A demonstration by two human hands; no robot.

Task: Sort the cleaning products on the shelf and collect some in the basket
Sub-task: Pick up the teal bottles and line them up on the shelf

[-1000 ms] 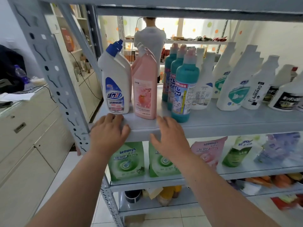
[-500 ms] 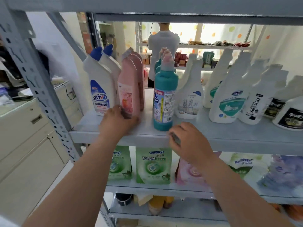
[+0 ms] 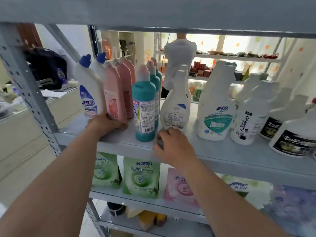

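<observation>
On the grey shelf board [image 3: 239, 154] stand rows of bottles. My left hand [image 3: 106, 123] wraps the base of the front pink bottle [image 3: 113, 93], which stands upright between a white bottle with a blue cap [image 3: 88, 88] and a teal bottle [image 3: 145, 103]. My right hand [image 3: 172, 146] rests on the shelf's front edge with its fingers loosely curled. Its fingertips are at the foot of a white spray bottle [image 3: 176, 106], and it holds nothing that I can see. No basket is in view.
More white bottles [image 3: 216, 106] and black-labelled ones [image 3: 295, 139] fill the right of the shelf. Green pouches [image 3: 141, 177] and a pink pouch [image 3: 177, 185] stand one shelf below. A perforated steel post [image 3: 29, 86] rises at the left. A person [image 3: 179, 53] stands behind the rack.
My left hand went from the shelf edge to the pink bottle's base and closed on it. My right hand slid right toward the white spray bottle. The view shifted right.
</observation>
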